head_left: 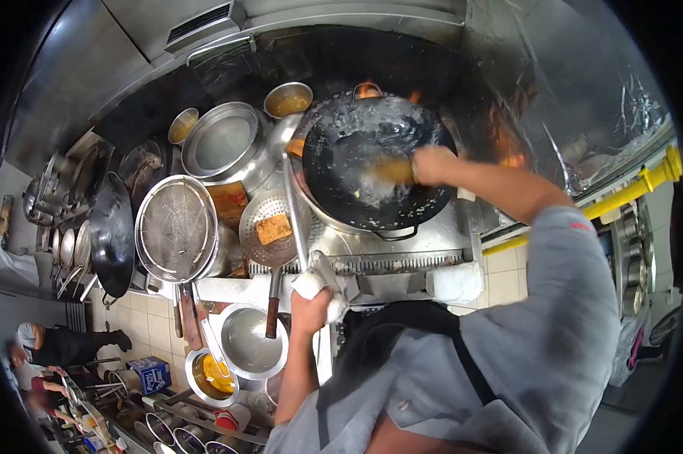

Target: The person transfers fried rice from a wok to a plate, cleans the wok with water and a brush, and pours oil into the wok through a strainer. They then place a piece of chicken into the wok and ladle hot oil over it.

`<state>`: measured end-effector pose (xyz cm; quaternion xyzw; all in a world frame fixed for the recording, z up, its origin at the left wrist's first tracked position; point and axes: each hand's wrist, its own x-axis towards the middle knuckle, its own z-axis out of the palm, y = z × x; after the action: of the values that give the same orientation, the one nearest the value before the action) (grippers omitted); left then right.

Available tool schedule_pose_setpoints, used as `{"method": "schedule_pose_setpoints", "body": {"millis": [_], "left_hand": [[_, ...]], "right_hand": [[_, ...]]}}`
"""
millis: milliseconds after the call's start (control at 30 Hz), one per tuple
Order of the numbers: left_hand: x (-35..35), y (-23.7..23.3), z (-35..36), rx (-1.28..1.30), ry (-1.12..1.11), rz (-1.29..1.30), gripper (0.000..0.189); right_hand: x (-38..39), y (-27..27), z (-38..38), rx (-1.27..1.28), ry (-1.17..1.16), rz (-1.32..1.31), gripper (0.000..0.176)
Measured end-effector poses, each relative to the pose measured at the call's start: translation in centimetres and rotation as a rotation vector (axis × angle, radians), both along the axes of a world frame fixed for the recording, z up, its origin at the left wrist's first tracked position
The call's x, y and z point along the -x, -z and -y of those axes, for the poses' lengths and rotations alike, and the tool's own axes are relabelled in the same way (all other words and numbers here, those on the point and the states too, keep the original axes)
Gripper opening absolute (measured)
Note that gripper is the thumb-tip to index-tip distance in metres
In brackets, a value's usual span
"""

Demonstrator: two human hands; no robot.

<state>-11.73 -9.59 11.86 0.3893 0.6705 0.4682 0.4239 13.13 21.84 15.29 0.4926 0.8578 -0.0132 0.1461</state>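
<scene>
A large black wok (341, 189) sits over flames at the back of the stove, with bubbling, splashing water in it. Over its right side my right hand (434, 165) is closed on a tan brush-like tool (393, 171), blurred by motion, whose end reaches into the water. My left hand (310, 309) is wrapped round a white cloth (311, 286) at the stove's front edge, by the lower end of a long metal tube (296, 219). Left of that tube, a perforated ladle (257, 208) holds a browned piece of food (273, 228).
Left of the ladle are a round mesh strainer (176, 227) and a metal pot (222, 140). A metal bowl (252, 340) and a bowl of yellow food (214, 376) stand below. A yellow pipe (621, 198) runs at right. Other people (35, 340) are at lower left.
</scene>
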Motion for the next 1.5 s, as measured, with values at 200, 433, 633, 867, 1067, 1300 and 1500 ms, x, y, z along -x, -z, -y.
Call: {"method": "schedule_pose_setpoints", "body": {"millis": [200, 433, 633, 867, 1067, 1300, 1500], "left_hand": [[3.1, 6.6, 3.0, 0.062, -0.189, -0.434, 0.026], [4.1, 11.6, 3.5, 0.232, -0.193, -0.593, 0.038], [5.1, 11.6, 3.4, 0.263, -0.157, -0.465, 0.051], [0.7, 5.7, 4.6, -0.071, -0.425, 0.275, 0.035], [-5.5, 5.2, -4.0, 0.295, -0.286, 1.119, 0.04], [-14.4, 7.7, -14.0, 0.358, 0.065, 1.104, 0.03], [-13.5, 8.2, -10.7, 0.248, -0.278, 0.624, 0.029]], "right_hand": [[7.0, 7.5, -3.2, 0.083, -0.019, -0.392, 0.036], [1.0, -1.2, -4.0, -0.001, 0.223, 0.079, 0.028], [6.5, 3.6, -2.7, 0.051, 0.168, -0.281, 0.038], [4.7, 4.2, -6.7, -0.035, 0.14, -0.227, 0.039], [7.0, 0.0, 5.7, 0.879, 0.327, -0.521, 0.037], [-8.7, -8.1, 3.6, 0.25, 0.015, 0.074, 0.033], [-8.6, -9.4, 11.2, 0.298, -0.111, -0.073, 0.04]]}}
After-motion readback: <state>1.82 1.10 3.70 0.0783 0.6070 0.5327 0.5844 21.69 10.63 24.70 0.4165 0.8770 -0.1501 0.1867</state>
